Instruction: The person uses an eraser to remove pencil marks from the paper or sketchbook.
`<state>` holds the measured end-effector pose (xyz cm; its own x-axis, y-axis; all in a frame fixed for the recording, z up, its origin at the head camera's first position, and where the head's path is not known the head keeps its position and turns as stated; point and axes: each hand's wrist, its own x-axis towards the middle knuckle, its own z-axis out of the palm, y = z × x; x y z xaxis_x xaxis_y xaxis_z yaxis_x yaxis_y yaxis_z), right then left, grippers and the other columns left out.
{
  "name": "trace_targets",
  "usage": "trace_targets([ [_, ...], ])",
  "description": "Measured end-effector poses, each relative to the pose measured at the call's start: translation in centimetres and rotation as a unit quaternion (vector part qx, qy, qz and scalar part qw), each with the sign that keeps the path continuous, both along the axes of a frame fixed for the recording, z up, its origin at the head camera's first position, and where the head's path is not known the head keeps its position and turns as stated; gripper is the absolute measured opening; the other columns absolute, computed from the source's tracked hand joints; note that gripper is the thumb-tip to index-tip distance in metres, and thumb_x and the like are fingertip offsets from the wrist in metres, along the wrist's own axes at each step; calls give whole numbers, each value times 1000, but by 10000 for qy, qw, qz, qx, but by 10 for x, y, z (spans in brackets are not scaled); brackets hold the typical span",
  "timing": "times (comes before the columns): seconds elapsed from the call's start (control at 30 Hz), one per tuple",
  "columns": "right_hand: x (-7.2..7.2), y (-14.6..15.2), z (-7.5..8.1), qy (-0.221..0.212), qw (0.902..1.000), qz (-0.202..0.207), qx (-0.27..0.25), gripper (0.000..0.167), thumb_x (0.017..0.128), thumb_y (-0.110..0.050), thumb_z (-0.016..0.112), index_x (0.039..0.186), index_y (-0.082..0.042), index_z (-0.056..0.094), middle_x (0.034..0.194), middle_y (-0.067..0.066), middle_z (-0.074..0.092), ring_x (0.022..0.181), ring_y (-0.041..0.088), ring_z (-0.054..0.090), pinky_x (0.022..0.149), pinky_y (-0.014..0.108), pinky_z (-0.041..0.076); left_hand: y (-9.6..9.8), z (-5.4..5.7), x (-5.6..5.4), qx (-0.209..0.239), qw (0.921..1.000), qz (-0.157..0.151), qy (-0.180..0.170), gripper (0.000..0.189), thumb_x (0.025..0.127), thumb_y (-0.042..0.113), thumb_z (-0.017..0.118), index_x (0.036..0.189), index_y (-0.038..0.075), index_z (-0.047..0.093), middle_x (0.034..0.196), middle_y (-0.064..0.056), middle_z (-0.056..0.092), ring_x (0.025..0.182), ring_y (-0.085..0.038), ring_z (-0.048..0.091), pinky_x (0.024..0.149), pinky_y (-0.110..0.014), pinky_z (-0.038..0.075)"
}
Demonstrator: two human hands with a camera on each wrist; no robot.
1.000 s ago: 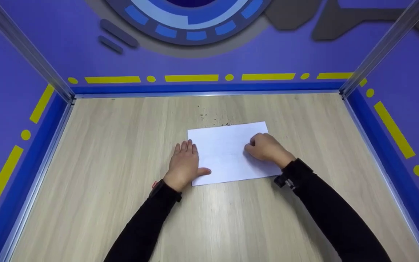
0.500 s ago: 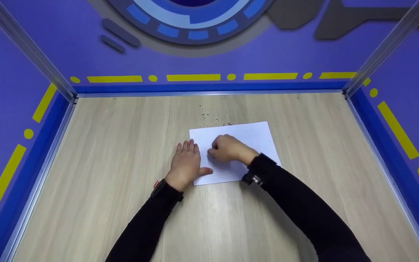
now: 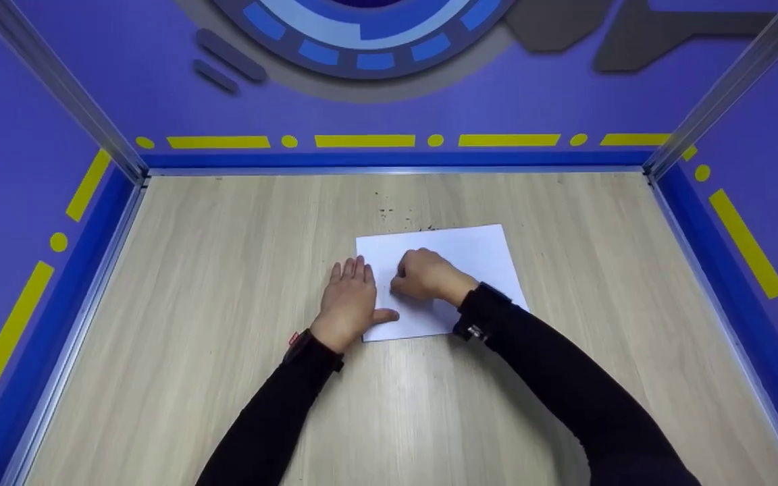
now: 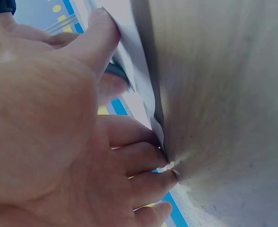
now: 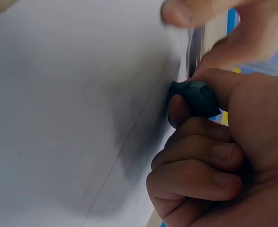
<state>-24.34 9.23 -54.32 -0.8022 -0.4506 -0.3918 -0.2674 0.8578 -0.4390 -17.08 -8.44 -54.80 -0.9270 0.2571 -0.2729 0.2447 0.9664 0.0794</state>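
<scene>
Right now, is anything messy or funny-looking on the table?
Yes, dark crumbs are scattered on the table, just past the far edge of the white paper. They look like spilled bits on plain wood. The paper also sits slightly crooked.

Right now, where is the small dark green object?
In the right wrist view, the dark green object is right of centre, pinched by the right hand over the white paper.
</scene>
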Motion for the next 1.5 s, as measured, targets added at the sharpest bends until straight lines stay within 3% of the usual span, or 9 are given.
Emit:
trace_targets([
  [0.27,0,68,-1,-106,9974,-659,-257,47,97,-26,68,55,-22,45,54,-9,39,52,13,38,51,30,33,-2,-1,0,-9,10000,29,-42,118,94,78,68,167,-10,37,178,-29,32,169,-43,31,141,-57,23],
  [0.5,0,133,-2,31,9941,-1050,-282,39,96,-28,68,62,-20,50,62,-7,41,60,14,43,56,30,35,-3,-1,0,-29,10000,3,-63,118,95,79,67,167,-9,36,178,-29,31,169,-43,30,141,-57,22],
  [0.67,2,163,-3,54,9898,-1405,-216,40,95,-25,67,62,-20,44,61,-7,37,59,14,41,55,29,33,-4,0,0,40,9999,33,-90,118,95,78,68,167,-10,37,178,-30,31,170,-43,29,141,-57,22],
  [1.17,14,172,-8,404,9880,-1450,-335,38,97,-24,62,64,-19,44,62,-5,38,61,17,44,58,31,34,-1,-3,2,84,10000,-18,-45,117,95,77,69,167,-10,38,178,-30,32,169,-43,30,141,-57,23],
  [1.5,10,161,7,136,9898,-1407,165,36,97,-26,63,65,-16,49,64,-3,40,60,17,44,55,31,34,-1,-3,-1,192,9998,0,-62,117,95,75,70,166,-11,37,178,-31,31,169,-44,29,141,-57,22],
])
